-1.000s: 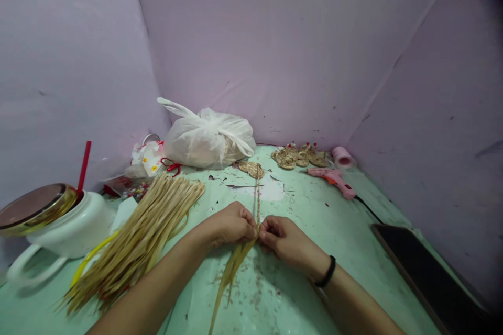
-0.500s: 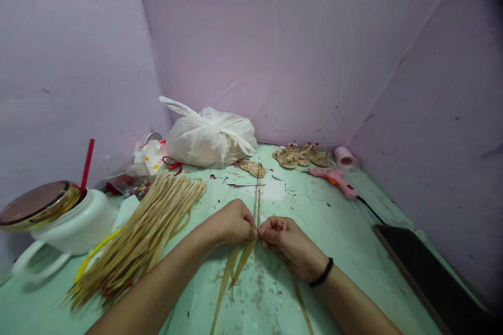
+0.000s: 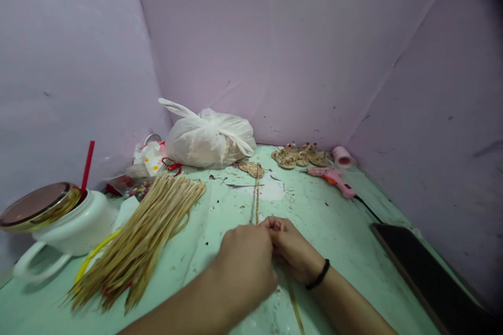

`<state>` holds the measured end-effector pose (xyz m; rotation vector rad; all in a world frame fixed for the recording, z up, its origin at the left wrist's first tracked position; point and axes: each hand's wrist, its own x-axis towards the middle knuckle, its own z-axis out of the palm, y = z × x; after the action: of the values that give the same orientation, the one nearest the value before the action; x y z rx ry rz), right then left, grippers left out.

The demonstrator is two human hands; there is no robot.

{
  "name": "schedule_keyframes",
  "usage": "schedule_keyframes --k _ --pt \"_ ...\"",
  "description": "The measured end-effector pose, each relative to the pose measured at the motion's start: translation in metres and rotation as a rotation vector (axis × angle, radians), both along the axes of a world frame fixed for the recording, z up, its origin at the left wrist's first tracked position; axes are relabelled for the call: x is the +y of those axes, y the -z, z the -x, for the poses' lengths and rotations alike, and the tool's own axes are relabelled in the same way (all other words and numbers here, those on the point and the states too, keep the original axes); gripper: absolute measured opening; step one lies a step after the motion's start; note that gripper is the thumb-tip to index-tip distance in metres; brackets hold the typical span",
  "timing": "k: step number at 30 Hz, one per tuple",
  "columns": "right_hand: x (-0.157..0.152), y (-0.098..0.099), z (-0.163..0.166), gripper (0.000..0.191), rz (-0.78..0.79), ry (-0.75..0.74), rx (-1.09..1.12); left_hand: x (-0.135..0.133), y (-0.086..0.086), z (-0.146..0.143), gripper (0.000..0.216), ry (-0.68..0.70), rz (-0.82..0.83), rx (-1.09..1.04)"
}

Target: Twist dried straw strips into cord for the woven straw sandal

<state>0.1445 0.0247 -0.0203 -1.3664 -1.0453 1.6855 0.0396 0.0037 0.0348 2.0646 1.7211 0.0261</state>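
Note:
A thin braided straw cord [image 3: 257, 200] runs along the green table [image 3: 334, 220] from a small coiled straw disc [image 3: 252, 168] toward me. My right hand [image 3: 293, 246], with a black band at its wrist, pinches the near end of the braid, fingers closed. My left hand [image 3: 245, 267] is curled shut over the loose straw strands beside it; the strands are mostly hidden under it. One loose strand [image 3: 294, 306] trails toward me below the hands.
A bundle of straw strips [image 3: 141, 238] lies at the left, beside a white lidded jug [image 3: 51, 220] with a red straw. At the back stand a white plastic bag [image 3: 208, 138], several coiled straw pieces [image 3: 298, 157], a pink glue gun [image 3: 334, 179] and a pink roll [image 3: 342, 157]. A dark flat object [image 3: 424, 272] lies right.
My left hand has drawn back toward me and crossed over the loose strands, now covering them. The right hand keeps its pinch on the braid end.

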Motion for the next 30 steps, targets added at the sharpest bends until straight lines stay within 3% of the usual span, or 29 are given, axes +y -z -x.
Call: schedule_keyframes --k 3,5,7,9,14,19,22,26,30 --pt "0.0 0.0 -0.003 0.007 -0.026 -0.069 -0.013 0.025 0.002 0.019 0.019 -0.184 0.023 -0.278" --pt "0.001 0.0 -0.005 0.009 -0.054 -0.099 -0.005 0.039 0.01 0.028 0.019 -0.287 0.327 -0.549" --pt "0.002 0.001 -0.006 0.009 -0.069 -0.125 0.022 0.047 0.021 0.032 0.016 -0.244 0.627 -0.777" --pt "0.004 0.002 -0.007 0.009 -0.085 -0.152 0.016 0.05 0.032 0.032 0.013 -0.225 0.762 -0.879" --pt "0.008 0.003 -0.01 0.005 -0.246 -0.243 -0.213 0.049 0.037 0.028 0.005 -0.285 0.603 -0.696" --pt "0.005 -0.002 -0.015 0.008 -0.476 -0.215 -0.69 0.043 0.042 0.02 0.013 -0.292 0.389 -0.622" --pt "0.003 -0.006 -0.016 0.014 -0.371 -0.188 -0.758 0.04 0.048 0.018 0.009 -0.281 0.311 -0.592" --pt "-0.002 -0.01 -0.008 0.019 -0.153 -0.269 -0.604 0.04 0.047 0.017 0.01 -0.357 0.413 -0.603" --pt "-0.014 -0.019 0.004 0.014 -0.342 -0.143 -0.816 0.044 0.041 0.022 0.01 -0.404 0.559 -0.651"
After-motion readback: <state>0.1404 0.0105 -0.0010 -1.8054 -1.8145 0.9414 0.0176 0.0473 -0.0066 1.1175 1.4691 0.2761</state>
